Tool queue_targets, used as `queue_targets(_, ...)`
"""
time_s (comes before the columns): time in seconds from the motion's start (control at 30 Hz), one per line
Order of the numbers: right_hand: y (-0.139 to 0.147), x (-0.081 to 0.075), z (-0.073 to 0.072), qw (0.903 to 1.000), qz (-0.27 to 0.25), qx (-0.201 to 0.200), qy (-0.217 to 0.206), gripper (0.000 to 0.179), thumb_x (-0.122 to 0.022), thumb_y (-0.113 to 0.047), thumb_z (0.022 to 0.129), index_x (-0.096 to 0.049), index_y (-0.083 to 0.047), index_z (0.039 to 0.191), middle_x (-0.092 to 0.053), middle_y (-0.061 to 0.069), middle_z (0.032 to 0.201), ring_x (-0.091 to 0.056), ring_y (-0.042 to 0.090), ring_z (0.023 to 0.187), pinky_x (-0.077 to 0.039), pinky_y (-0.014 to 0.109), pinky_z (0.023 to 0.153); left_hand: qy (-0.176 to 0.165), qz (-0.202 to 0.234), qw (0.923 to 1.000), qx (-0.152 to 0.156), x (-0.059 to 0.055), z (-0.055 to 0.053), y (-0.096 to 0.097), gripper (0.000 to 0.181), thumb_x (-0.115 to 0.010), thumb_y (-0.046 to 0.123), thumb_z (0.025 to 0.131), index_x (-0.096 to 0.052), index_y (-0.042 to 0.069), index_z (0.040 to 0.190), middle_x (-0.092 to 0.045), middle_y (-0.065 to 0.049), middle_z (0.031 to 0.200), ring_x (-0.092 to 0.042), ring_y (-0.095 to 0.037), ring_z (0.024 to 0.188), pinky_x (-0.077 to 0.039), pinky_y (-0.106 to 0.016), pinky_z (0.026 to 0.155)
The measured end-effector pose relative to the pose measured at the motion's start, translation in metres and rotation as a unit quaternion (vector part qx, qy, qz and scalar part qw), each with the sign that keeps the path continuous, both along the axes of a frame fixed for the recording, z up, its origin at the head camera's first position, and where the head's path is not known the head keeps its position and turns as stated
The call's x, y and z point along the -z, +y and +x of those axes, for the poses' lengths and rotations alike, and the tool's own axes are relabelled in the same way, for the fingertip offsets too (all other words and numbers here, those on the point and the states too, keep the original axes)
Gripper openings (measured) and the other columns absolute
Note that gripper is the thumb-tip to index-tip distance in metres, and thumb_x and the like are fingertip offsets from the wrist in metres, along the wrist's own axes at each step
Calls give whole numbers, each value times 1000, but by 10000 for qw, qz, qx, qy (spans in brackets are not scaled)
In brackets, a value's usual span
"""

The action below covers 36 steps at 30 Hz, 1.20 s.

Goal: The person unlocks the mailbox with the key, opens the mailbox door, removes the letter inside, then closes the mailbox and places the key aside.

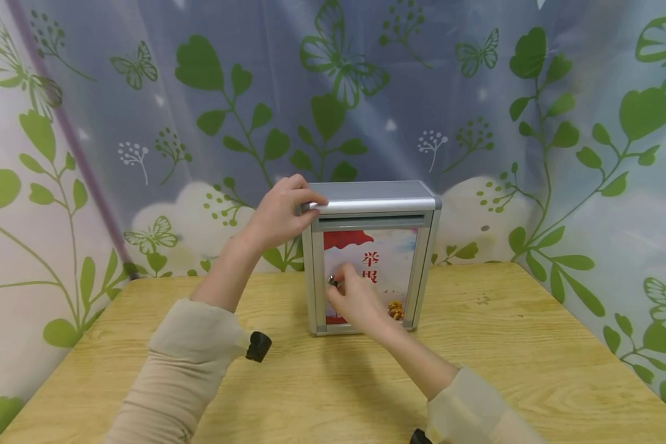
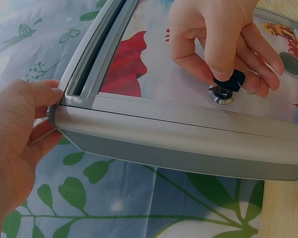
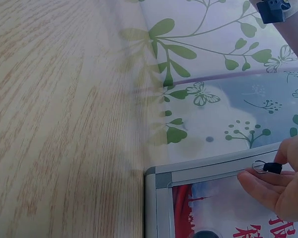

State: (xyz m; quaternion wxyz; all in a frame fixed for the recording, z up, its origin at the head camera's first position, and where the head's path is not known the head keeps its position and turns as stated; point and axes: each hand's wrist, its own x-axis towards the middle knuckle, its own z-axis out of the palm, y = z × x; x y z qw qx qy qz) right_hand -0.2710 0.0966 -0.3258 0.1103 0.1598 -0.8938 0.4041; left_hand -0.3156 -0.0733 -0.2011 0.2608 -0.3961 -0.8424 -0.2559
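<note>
A silver metal-framed box [image 1: 377,198] with a slot near its top stands upright on the table, its front panel printed with red characters. My left hand [image 1: 277,213] grips the box's upper left corner, fingertips over the top edge. At the left side of the front panel, my right hand [image 1: 362,303] pinches a black-headed key [image 2: 232,79] between thumb and index finger. A thin metal ring [image 2: 252,82] hangs from the key. The key sits at a round silver lock [image 2: 222,95] in the panel, its blade hidden.
The wood-grain table [image 1: 499,351] spreads out around the box. Behind it hangs a curtain [image 1: 399,80] with green leaves and butterflies. A dark round spot [image 2: 290,64] lies low on the panel. Black wrist straps show at both sleeves.
</note>
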Motion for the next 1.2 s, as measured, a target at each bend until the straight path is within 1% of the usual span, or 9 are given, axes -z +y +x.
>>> queue_targets(0.2, -1, -1, 0, 10000, -57, 14, 5, 17, -53, -15, 89, -50, -4, 101, -59, 0, 68, -51, 12, 51, -40, 28, 46, 26, 39, 10000, 20, 1, 0, 0, 17, -62, 3, 85, -72, 6, 99, -52, -5, 88, -43, -23, 83, -37, -34, 71)
queue_targets(0.3, -1, 0, 0, 9997, -220, 75, -55, 16, -54, -16, 90, -50, -5, 100, -60, 0, 68, -54, 13, 53, -42, 28, 47, 25, 59, 10000, 27, 1, -1, 0, 17, -63, 3, 85, -72, 6, 99, -52, -5, 87, -43, -23, 83, -37, -34, 70)
queue_targets(0.4, -2, 0, 1, 9987, -475, 89, -170, 15, -54, -16, 91, -51, -4, 99, -61, 1, 68, -60, 19, 55, -45, 28, 49, 4, 74, 10000, 36, 1, -1, 0, 17, -63, 3, 85, -72, 6, 99, -52, -5, 87, -43, -22, 82, -37, -33, 70)
queue_targets(0.5, -2, -1, 1, 9979, -595, 83, -226, 15, -55, -16, 91, -51, -4, 99, -62, 1, 68, -63, 25, 58, -47, 28, 50, -29, 78, 10000, 32, 1, 0, 0, 18, -63, 3, 85, -72, 6, 100, -52, -5, 87, -43, -22, 83, -37, -33, 71)
queue_targets(0.57, -2, -1, 1, 9981, -566, 62, -242, 15, -55, -16, 92, -51, -4, 99, -62, 2, 69, -63, 27, 60, -47, 28, 50, -54, 62, 10000, 3, 1, 0, 0, 18, -62, 3, 85, -72, 6, 100, -52, -5, 87, -43, -22, 83, -37, -33, 71)
queue_targets(0.67, -2, -2, 1, 9987, -462, 22, -234, 14, -54, -15, 92, -50, -4, 98, -61, 2, 68, -62, 25, 59, -46, 29, 49, -121, 33, 9999, -40, -1, 1, 0, 18, -62, 4, 86, -72, 6, 101, -52, -5, 88, -44, -22, 85, -38, -34, 71)
queue_targets(0.9, 1, -2, 2, 9996, -214, 31, -155, 11, -54, -14, 90, -50, -5, 95, -59, 0, 66, -55, 13, 53, -43, 29, 47, -237, -35, 9997, -57, -2, 1, 1, 18, -62, 5, 87, -72, 6, 102, -52, -5, 90, -44, -22, 86, -38, -34, 72)
queue_targets(1.07, 2, -2, 3, 9998, -59, 30, -175, 10, -53, -14, 89, -50, -6, 94, -59, -1, 65, -54, 12, 52, -43, 28, 47, -241, -96, 9996, -95, -3, 2, 1, 18, -62, 5, 87, -71, 6, 103, -52, -5, 90, -44, -22, 86, -38, -35, 73)
queue_targets(1.2, 3, -3, 5, 9997, -48, -75, -209, 11, -54, -14, 89, -50, -5, 95, -59, 0, 65, -55, 12, 53, -43, 29, 47, -244, -104, 9996, -99, -4, 2, 0, 18, -62, 5, 87, -71, 7, 103, -52, -5, 90, -44, -22, 85, -38, -35, 72)
